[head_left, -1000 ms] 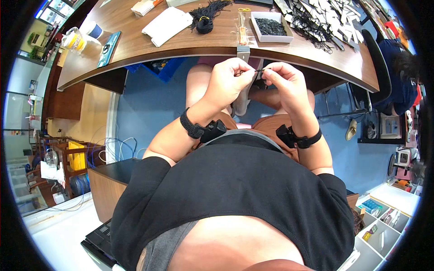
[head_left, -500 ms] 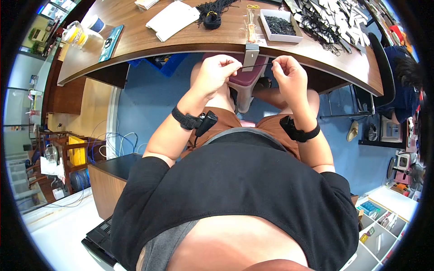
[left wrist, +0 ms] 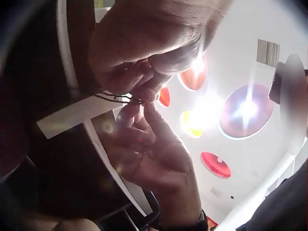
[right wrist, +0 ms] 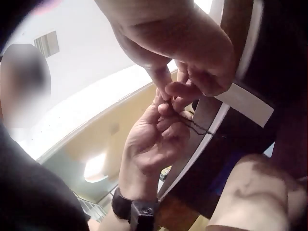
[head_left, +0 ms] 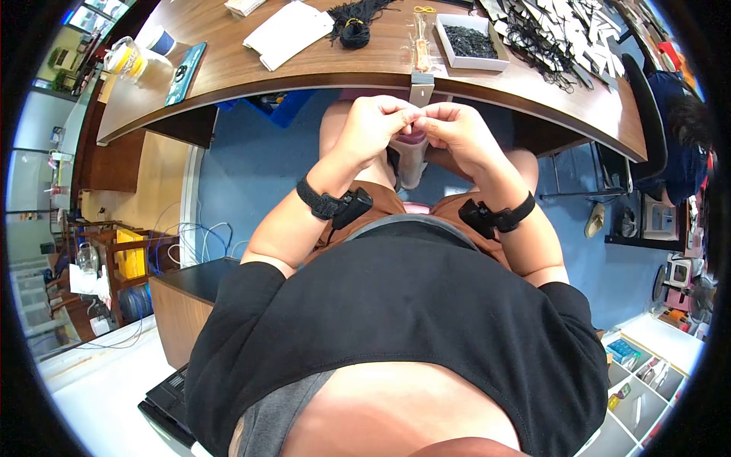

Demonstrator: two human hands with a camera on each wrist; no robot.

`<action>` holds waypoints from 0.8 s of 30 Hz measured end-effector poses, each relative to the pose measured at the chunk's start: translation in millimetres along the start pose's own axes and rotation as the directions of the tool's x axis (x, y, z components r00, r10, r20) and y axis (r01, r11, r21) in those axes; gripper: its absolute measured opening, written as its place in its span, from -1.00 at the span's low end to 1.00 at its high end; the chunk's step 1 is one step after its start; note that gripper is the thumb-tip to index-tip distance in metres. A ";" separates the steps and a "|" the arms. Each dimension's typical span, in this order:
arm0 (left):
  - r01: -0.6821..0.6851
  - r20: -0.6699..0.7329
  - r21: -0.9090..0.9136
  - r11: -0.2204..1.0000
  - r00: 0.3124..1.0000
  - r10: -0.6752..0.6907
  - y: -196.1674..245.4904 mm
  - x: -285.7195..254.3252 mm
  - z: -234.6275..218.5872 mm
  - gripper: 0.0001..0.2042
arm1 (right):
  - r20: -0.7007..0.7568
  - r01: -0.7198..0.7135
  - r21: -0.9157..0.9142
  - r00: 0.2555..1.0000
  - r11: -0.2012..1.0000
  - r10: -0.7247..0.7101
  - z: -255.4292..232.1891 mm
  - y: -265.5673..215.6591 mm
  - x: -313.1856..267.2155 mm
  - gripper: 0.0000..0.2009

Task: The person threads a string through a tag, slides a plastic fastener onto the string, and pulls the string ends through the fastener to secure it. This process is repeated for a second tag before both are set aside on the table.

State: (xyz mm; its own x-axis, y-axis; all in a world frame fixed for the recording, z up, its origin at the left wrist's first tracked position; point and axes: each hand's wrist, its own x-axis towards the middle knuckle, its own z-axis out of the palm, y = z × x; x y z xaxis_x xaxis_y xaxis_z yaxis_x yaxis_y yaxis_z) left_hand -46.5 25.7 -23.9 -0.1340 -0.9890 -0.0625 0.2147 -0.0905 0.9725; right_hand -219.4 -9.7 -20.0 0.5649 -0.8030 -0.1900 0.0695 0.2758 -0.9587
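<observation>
Fingertips meet in front of the table's edge, where both hands hold a thin black cord (right wrist: 196, 127). My left hand (head_left: 371, 131) pinches it between thumb and index finger. Opposite, my right hand (head_left: 459, 135) pinches it too, with its fingertips right against the left ones. A loop of the cord hangs beside the fingers in both wrist views; the part between the fingertips is hidden. Just beyond the hands, a grey metal bracket (head_left: 421, 89) sticks out from the table's edge.
On the wooden table (head_left: 228, 65) lie white sheets (head_left: 288, 36), a bundle of black cords (head_left: 355, 33), a white box (head_left: 480, 65) of small black pieces, and a heap of white tags (head_left: 567, 34) with black cords. A plastic stool (head_left: 412, 161) stands below. Someone sits at right.
The hands, close together at first, drew apart with the black cord stretched between them, then came back until their fingertips met. The view shifted slightly.
</observation>
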 end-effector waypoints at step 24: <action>-0.336 -0.110 0.476 0.813 0.894 0.434 -16.3 13.7 2.4 -0.82 | -0.201 0.252 -0.294 0.927 0.922 -0.317 -8.2 5.3 15.2 -0.89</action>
State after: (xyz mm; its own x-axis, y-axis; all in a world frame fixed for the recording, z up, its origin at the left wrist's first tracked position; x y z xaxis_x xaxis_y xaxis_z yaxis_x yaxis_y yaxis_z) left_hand -54.1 13.9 -40.0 0.0799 -0.9363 0.3419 -0.2407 0.3148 0.9181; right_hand -217.2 -24.8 -29.7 0.3357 -0.9381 0.0856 -0.0357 -0.1035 -0.9940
